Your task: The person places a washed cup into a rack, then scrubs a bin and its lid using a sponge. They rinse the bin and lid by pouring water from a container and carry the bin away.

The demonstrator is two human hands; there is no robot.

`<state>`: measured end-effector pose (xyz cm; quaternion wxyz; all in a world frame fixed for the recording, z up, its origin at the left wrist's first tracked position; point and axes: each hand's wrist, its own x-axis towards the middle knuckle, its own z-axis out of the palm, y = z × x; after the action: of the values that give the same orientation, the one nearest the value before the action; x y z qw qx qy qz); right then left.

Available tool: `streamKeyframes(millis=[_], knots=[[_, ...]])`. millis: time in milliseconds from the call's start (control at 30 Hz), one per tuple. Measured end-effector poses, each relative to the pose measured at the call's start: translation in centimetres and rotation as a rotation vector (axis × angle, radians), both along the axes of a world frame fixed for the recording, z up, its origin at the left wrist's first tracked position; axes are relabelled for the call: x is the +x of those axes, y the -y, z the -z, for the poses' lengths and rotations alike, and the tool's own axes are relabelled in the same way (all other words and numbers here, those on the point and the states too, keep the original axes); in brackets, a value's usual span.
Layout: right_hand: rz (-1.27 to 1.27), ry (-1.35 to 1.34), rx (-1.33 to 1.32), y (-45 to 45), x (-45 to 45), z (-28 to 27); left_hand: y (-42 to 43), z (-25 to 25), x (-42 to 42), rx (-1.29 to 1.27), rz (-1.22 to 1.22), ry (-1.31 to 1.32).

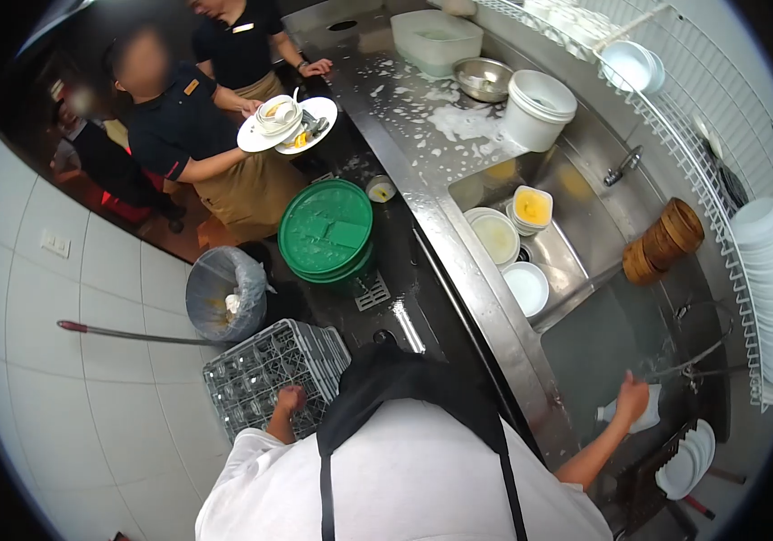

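My left hand (pixel 292 399) is closed beside the grey glass rack (pixel 251 374), over its near side. Whatever its fingers may hold is too small to tell. My right hand (pixel 631 397) reaches over the water-filled sink basin (pixel 585 356), its fingers curled. A white piece (pixel 648 413), perhaps a dish, lies right behind that hand. The end of a thin metal spout (pixel 697 363) comes close to the fingers. I cannot make out which of these the hand grips, if either.
Bowls with a yellow one (pixel 531 207) and a white plate (pixel 525 288) sit in the other basin. A green-lidded bucket (pixel 326 230) and bin (pixel 224 293) stand left. A person holds stacked dishes (pixel 280 122). Bamboo steamers (pixel 664 242) lie behind the sink.
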<state>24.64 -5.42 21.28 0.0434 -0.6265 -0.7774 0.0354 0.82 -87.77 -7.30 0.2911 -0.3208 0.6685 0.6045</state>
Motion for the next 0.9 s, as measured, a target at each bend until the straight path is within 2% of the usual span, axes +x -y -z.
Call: streamKeyframes(millis=[67, 200, 300, 400, 567, 767, 833, 900], knots=[[-0.159, -0.187, -0.156, -0.8, -1.4, 2.7, 0.3, 1.0, 1.0, -0.054, -0.029, 0.024], [-0.328, -0.110, -0.261, 2.9, -5.9, 3.8, -0.1, 1.0, 1.6, -0.089, -0.028, 0.082], [-0.319, -0.176, -0.299, 5.7, -9.0, 3.4, -0.7, 0.3, 1.8, -0.117, -0.027, 0.060], [-0.439, -0.300, -0.248, 6.9, -10.6, 5.5, -0.4, -0.1, 1.1, -0.063, -0.024, 0.039], [-0.554, -0.283, -0.313, 8.5, -13.4, 5.8, -0.2, -1.8, 0.1, -0.029, -0.005, 0.060], [-0.654, -0.343, -0.363, 10.2, -15.3, 6.9, -1.2, -3.1, 1.1, -0.189, -0.037, 0.010], [-0.691, -0.356, -0.353, 10.9, -15.8, 6.8, 2.3, 1.7, 1.6, -0.051, -0.015, -0.002], [-0.730, -0.339, -0.323, 11.6, -16.3, 6.3, 3.7, 3.2, 2.6, 0.099, 0.013, 0.006]])
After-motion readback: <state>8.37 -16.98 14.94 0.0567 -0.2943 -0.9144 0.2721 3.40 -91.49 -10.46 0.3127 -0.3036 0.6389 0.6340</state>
